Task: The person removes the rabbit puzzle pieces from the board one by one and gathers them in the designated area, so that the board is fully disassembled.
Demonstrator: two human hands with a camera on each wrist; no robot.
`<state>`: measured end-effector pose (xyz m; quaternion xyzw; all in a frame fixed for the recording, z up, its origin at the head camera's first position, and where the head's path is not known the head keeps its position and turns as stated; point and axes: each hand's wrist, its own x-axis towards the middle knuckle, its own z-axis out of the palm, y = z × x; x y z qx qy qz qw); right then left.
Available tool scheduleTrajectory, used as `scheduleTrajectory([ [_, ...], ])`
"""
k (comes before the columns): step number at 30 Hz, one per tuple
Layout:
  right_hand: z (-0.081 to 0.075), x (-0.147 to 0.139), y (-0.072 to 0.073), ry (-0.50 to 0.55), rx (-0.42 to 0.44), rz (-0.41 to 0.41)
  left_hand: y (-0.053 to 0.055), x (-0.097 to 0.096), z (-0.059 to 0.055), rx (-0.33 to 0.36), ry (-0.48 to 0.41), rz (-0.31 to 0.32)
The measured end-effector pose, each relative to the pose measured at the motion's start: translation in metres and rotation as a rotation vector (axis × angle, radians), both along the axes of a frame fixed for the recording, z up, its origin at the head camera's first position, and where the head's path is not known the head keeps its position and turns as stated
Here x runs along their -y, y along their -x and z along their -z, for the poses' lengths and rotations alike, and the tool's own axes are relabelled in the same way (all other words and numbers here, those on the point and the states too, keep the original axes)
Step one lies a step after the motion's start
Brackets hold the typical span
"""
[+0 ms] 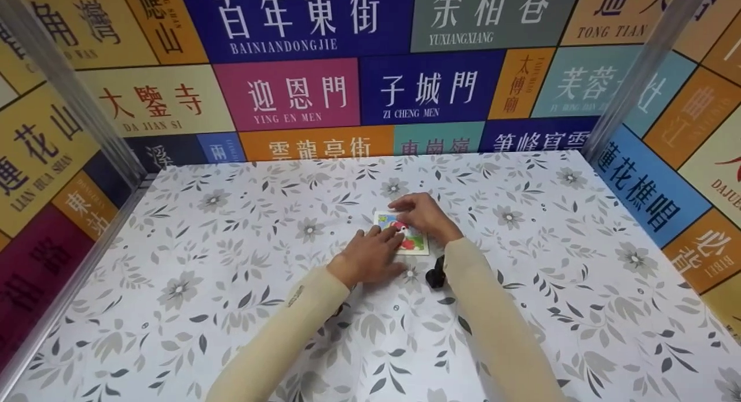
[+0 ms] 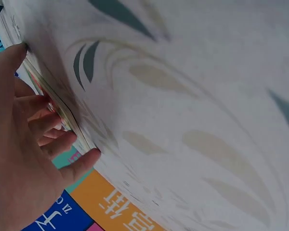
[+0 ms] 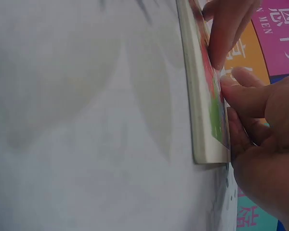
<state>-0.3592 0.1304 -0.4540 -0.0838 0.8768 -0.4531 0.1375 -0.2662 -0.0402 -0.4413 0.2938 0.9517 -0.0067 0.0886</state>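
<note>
Beige sleeves (image 1: 283, 332) rise from the bottom of the frame. The left hand (image 1: 370, 256) rests, fingers spread, on a board (image 1: 412, 244) just below right of centre; the right hand (image 1: 427, 214) touches its upper right, fingers bent, whether pinching I cannot tell. Beyond the flowered surface (image 1: 579, 298), lettered walls (image 1: 289, 95) fill the top.

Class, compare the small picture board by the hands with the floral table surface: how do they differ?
Colour: the picture board shows bright red, green and blue, while the table surface is white with mostly grey and beige leaves and flowers.
Size: the picture board is small; the table surface spreads well beyond it.
Border: the picture board has a plain pale border; the table surface's pattern runs to its far edge.
Shared: both are decorated.
</note>
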Motion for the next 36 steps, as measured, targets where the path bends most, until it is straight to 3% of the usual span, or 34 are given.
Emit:
scheduleTrajectory([
  [4,0.0018,0.0020,0.0020,-0.021,0.003,-0.005,-0.0033,-0.0012,0.0014,0.005,0.002,-0.032],
  [15,0.0007,0.0012,0.0033,-0.051,0.019,-0.016,-0.0026,-0.0044,0.0045,0.025,-0.005,-0.039],
  [29,-0.0018,0.0025,0.0039,-0.099,-0.055,-0.103,0.0039,-0.0063,-0.0022,0.107,-0.021,-0.101],
  [36,-0.0013,0.0068,0.0033,-0.077,-0.030,-0.071,0.0026,-0.0059,-0.0029,0.126,-0.018,-0.119],
])
